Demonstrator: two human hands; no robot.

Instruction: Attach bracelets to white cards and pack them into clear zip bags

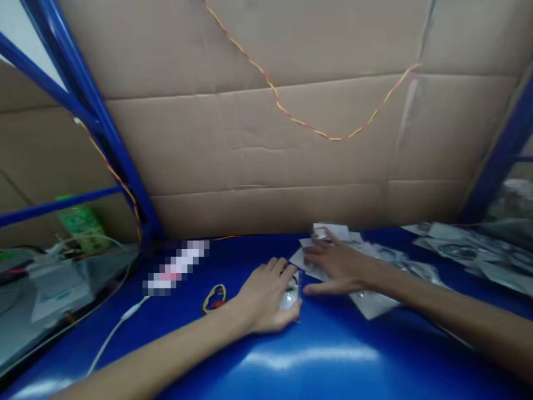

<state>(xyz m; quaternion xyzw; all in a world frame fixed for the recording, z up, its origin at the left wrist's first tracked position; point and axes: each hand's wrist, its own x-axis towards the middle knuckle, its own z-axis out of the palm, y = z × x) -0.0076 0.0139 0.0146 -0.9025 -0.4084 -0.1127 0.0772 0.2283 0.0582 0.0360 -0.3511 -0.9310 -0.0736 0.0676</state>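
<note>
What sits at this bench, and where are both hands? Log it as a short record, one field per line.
Left hand: over a small clear packet, partly covering it
Right hand: open over the packet pile; contact unclear through blur
Beside left hand: coiled wire, yellow and red
Far right: more packets, contents unclear
Surface: blue tabletop
Backdrop: cardboard panel, twisted red-yellow wire sagging across it
Far left: green bottle, beyond the blue frame

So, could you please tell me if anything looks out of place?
The flat pale packets by the right hand lie askew, overlapping at mixed angles. A twisted red-and-yellow wire sags across brown cardboard.
</note>
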